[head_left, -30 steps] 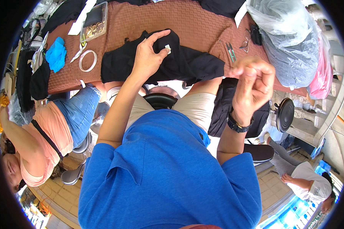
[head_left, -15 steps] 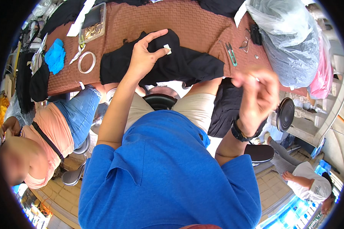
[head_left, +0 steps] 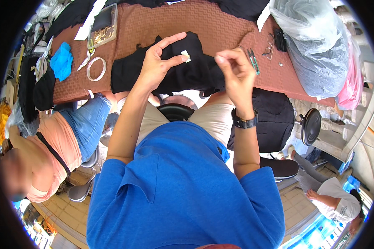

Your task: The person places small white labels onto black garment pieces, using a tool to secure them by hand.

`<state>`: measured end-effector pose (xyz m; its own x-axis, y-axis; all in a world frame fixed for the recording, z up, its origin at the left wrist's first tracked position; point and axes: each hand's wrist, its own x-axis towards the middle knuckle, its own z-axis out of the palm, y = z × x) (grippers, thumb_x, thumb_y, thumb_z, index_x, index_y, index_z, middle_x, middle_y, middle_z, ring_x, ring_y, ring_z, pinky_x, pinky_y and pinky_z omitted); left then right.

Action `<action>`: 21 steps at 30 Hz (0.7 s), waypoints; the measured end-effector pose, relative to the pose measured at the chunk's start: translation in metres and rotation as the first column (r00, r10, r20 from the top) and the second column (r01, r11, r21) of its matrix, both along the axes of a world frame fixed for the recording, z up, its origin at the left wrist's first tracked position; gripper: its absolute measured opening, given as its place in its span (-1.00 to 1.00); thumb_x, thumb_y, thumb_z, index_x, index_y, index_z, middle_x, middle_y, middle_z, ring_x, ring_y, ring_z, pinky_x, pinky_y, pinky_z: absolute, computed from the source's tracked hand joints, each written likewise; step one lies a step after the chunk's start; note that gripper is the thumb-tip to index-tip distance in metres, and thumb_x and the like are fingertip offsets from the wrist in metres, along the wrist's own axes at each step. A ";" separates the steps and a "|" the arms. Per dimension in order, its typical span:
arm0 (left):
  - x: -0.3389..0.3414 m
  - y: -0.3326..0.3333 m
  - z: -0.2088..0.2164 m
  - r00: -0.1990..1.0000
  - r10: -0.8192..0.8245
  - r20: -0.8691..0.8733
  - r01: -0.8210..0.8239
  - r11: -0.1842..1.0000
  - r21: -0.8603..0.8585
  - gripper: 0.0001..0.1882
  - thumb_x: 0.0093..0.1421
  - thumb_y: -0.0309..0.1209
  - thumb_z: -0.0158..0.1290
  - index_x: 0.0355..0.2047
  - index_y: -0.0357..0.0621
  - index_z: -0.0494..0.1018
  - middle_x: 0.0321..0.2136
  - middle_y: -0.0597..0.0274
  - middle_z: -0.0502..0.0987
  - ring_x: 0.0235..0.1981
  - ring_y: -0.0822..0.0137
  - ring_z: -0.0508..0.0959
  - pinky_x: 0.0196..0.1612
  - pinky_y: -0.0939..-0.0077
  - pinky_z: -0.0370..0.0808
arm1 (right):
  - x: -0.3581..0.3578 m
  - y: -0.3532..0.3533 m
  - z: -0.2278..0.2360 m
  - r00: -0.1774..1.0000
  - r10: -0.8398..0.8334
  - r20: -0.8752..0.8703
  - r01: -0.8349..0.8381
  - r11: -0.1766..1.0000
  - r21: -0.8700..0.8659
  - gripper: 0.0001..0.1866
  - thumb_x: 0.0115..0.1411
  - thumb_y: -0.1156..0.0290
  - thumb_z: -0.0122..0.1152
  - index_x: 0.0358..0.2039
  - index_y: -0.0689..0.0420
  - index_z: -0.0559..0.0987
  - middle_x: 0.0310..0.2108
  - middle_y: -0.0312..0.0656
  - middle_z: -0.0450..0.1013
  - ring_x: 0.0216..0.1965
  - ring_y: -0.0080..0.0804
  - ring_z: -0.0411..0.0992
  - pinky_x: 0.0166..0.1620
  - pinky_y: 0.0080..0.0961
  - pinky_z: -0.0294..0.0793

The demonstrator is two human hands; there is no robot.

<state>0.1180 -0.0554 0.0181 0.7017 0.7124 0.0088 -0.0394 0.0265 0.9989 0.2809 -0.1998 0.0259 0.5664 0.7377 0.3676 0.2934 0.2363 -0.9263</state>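
Observation:
A black fabric piece (head_left: 170, 79) lies bunched across the near edge of the table. On it is a small white label (head_left: 185, 55) with a tiny gold-coloured spot at its edge. My left hand (head_left: 156, 66) grips the fabric, its thumb pressing on the label and its index finger stretched along the upper edge; the other fingers are hidden. Just right of the label, raised above the fabric, is my right hand (head_left: 238, 76). Its thumb and index finger are pinched together, and anything between them is too small to make out.
Green thread snips (head_left: 252, 61) and eyeglasses (head_left: 269, 46) lie right, before large plastic bags (head_left: 316, 45). A clear box (head_left: 102, 29) of gold-coloured pieces, a white ring (head_left: 96, 69) and blue cloth (head_left: 61, 62) lie left. A person (head_left: 58, 145) sits at my left.
My right hand has swung left and inward from beyond the table edge, toward the label. My left hand keeps its grip on the fabric. The person at left has raised an arm.

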 end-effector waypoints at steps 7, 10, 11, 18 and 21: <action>-0.001 0.006 -0.012 0.979 0.146 -0.141 -0.113 0.969 0.222 -0.45 0.09 -0.58 0.27 0.14 -0.16 0.52 0.07 0.18 0.57 0.12 0.39 0.49 0.27 0.48 0.30 | 0.021 -0.059 0.066 0.985 0.126 -0.121 -0.071 0.921 0.382 -0.93 0.31 0.64 0.14 -0.22 0.25 0.47 -0.36 -0.14 0.41 -0.35 -0.40 0.41 -0.25 -0.44 0.44; -0.001 0.008 -0.018 0.974 0.183 -0.132 -0.151 0.963 0.222 -0.46 0.10 -0.58 0.26 0.14 -0.16 0.52 0.06 0.17 0.58 0.12 0.39 0.50 0.27 0.48 0.30 | 0.022 -0.076 0.082 0.957 0.255 -0.139 -0.177 0.892 0.416 -0.92 0.29 0.57 0.20 -0.26 0.24 0.47 -0.41 -0.18 0.34 -0.42 -0.40 0.37 -0.34 -0.48 0.40; 0.000 0.007 -0.018 0.975 0.184 -0.127 -0.151 0.960 0.234 -0.46 0.10 -0.58 0.26 0.14 -0.16 0.52 0.06 0.18 0.58 0.12 0.39 0.50 0.28 0.48 0.30 | 0.020 -0.079 0.084 0.938 0.300 -0.176 -0.202 0.881 0.427 -0.92 0.28 0.57 0.21 -0.27 0.24 0.47 -0.42 -0.18 0.34 -0.41 -0.40 0.38 -0.35 -0.50 0.41; 0.003 -0.001 0.003 0.998 0.035 -0.046 -0.032 0.997 0.070 -0.42 0.07 -0.57 0.29 0.15 -0.13 0.52 0.11 0.23 0.55 0.11 0.41 0.50 0.30 0.46 0.29 | 0.002 -0.037 0.043 0.996 0.079 0.033 -0.077 0.996 -0.041 -0.92 0.18 0.62 0.33 -0.30 0.26 0.64 -0.38 -0.23 0.49 -0.40 -0.52 0.46 -0.30 -0.59 0.45; 0.003 -0.002 0.006 1.000 -0.020 -0.024 0.021 0.998 0.065 -0.41 0.07 -0.55 0.31 0.17 -0.15 0.50 0.15 0.23 0.52 0.10 0.44 0.50 0.27 0.48 0.33 | -0.005 -0.012 0.018 0.985 0.068 0.156 -0.050 0.992 -0.119 -0.93 0.15 0.61 0.35 -0.32 0.23 0.66 -0.44 -0.24 0.46 -0.41 -0.55 0.44 -0.32 -0.61 0.44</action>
